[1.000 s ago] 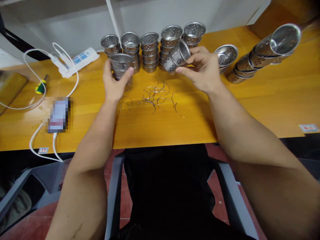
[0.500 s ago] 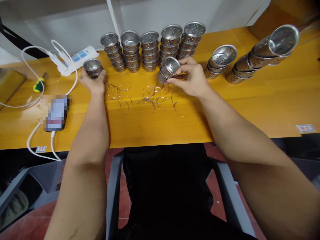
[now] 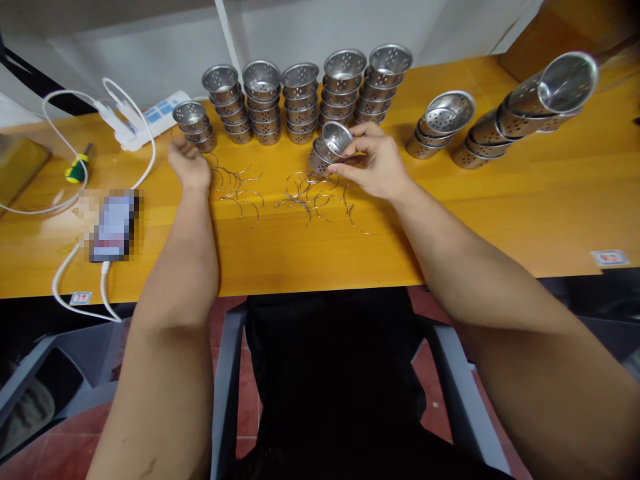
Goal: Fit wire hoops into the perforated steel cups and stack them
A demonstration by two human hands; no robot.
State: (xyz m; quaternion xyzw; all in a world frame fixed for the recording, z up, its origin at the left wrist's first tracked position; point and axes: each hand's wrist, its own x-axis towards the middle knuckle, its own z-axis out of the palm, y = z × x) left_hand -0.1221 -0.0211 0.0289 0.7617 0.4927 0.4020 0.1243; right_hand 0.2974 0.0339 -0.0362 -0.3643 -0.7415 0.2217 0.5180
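My right hand [image 3: 377, 160] pinches the rim of a perforated metal cup [image 3: 336, 139], which sits tilted in a second cup [image 3: 319, 160]. This pair is over the far edge of a scatter of thin curved metal wires [image 3: 305, 200]. Beside a short stack of perforated cups [image 3: 195, 127], at the left end of the row, is my left hand [image 3: 189, 163]. Its fingers are loosely bent and partly hidden, with no cup in its grasp. Behind the wires stand several taller stacks of the same cups [image 3: 263, 100].
A short cup stack [image 3: 437, 123] and long leaning stacks [image 3: 520, 110] stand at the right. To the left are a power strip [image 3: 160, 117] with white cables, a screwdriver [image 3: 79, 167] and a phone [image 3: 114, 227]. A grey wall [image 3: 300, 27] bounds the table's back.
My left hand has let go of the short cup stack, which now stands slightly farther right, and has drawn back toward me. My right hand has moved the cup pair slightly left and nearer.
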